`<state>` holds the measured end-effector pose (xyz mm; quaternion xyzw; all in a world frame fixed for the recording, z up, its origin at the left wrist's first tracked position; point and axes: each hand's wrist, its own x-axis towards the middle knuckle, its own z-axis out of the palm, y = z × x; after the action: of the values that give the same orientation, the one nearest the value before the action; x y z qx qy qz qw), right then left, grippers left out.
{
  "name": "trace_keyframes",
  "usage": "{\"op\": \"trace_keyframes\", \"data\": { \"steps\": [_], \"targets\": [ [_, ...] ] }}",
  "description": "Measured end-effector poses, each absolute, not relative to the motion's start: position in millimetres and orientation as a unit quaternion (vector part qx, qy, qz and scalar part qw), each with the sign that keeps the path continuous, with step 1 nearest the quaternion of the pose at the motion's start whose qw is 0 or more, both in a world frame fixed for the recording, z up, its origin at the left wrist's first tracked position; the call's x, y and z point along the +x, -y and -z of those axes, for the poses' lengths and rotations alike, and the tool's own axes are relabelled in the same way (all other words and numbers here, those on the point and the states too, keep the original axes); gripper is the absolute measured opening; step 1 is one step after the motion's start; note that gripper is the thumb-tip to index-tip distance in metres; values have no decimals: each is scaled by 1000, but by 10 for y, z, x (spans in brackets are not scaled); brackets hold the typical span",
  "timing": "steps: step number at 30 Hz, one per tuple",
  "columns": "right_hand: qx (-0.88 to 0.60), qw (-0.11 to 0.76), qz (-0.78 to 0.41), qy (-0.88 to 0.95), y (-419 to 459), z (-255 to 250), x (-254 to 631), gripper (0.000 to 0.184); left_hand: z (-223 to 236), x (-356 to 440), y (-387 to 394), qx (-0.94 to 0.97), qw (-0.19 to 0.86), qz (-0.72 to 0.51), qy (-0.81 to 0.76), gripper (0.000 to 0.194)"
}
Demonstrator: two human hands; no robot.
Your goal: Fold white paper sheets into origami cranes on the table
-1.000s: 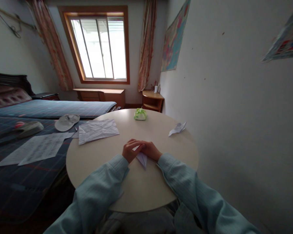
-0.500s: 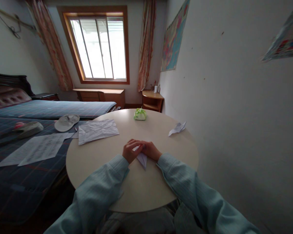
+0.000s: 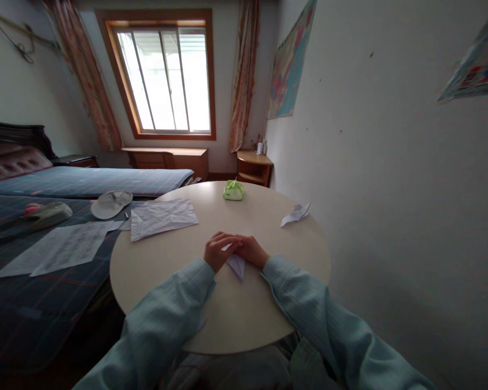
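A small folded piece of white paper [image 3: 237, 265] lies on the round beige table [image 3: 166, 271], its pointed tip toward me. My left hand [image 3: 217, 250] and my right hand [image 3: 250, 250] meet over its far end, fingers curled and pressed down on the paper. Most of the fold is hidden under my fingers. Both arms wear light blue sleeves.
On the table lie a creased white sheet [image 3: 161, 216], a folded paper figure [image 3: 295, 214] near the wall and a green packet [image 3: 233, 190]. To the left is a bed with printed sheets [image 3: 61, 246] and a cap [image 3: 110, 203]. A white wall stands close on the right.
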<state>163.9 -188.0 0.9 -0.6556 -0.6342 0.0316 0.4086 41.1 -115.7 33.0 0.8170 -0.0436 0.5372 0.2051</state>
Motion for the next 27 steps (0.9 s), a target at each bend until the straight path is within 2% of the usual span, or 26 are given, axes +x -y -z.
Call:
{"op": "trace_keyframes", "data": {
  "steps": [27],
  "targets": [
    [-658,413,-42,628,1895,-31,1627,16,-313,405,1159,824,207,-526,27,9]
  ]
}}
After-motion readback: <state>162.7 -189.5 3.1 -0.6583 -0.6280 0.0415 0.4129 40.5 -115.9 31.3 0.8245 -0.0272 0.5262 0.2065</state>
